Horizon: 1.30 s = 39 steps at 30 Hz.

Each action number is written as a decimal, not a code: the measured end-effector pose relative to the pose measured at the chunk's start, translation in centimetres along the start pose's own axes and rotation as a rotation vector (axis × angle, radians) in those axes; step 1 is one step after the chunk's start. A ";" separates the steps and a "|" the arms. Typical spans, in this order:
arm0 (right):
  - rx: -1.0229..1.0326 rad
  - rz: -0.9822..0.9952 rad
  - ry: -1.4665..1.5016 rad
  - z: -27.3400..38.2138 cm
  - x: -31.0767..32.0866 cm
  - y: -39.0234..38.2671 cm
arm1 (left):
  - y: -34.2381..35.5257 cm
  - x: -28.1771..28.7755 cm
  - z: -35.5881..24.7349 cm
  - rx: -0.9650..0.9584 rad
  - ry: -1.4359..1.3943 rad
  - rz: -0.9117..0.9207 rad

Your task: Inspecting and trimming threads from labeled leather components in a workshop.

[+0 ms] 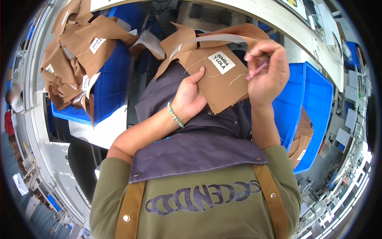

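Note:
On my lap lies a stack of brown fabric pieces (223, 89), the top one bearing a white label (221, 62) with dark print. My left hand (189, 97) grips the stack's near left edge, thumb on top and the fingers hidden beneath. Above the stack's right edge, my right hand (272, 77) is closed around a small pinkish-purple tool (260, 67); its exact kind is mostly hidden by the fingers. A loose pale thread (237, 76) runs from the top piece toward that tool. Further brown pieces (238, 32) curl up behind the stack.
At the left a blue bin (107, 87) is heaped with brown labelled pieces (73, 67). Another blue bin (288, 95) stands at my right with a few brown pieces (302, 143) inside. A pale tabletop (274, 20) runs along the far side.

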State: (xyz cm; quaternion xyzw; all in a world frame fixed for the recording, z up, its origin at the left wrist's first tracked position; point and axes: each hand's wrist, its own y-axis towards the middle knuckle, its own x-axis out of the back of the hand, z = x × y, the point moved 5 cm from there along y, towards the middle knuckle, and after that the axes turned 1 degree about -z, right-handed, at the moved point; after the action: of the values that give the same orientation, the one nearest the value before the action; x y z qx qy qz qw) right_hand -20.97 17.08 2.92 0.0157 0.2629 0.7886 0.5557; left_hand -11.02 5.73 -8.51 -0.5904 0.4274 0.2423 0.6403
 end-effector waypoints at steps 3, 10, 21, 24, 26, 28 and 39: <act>0.077 -0.097 -0.172 1.0 4.1 -2.8 | 0.9 -2.3 0.9 0.001 -0.043 0.076; -0.507 0.089 -0.341 -1.9 4.5 -11.9 | 2.2 -2.0 2.4 -0.257 0.125 0.055; -0.929 0.386 0.084 -4.4 3.1 -11.5 | 2.1 -2.2 -0.5 -0.532 0.678 -0.169; -0.798 0.554 0.166 -2.3 5.8 -7.1 | 0.3 -3.0 -5.0 -0.346 0.918 -0.125; -0.571 0.330 0.086 -2.2 7.7 -3.3 | -1.9 -3.9 -7.4 -0.203 1.102 -0.088; -0.452 0.201 -0.024 -3.0 6.9 -0.2 | -3.8 -4.9 -8.3 -0.153 1.226 -0.020; -0.584 1.050 -0.393 -10.8 2.1 -0.8 | -7.5 -2.9 -11.1 -0.008 1.373 -0.079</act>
State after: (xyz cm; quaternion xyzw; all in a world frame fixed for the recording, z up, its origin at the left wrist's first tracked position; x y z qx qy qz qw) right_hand -24.54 14.81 -7.30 0.1348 -0.1128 0.9778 0.1138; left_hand -9.28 -5.78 -1.29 -0.6277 0.7136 -0.2087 0.2306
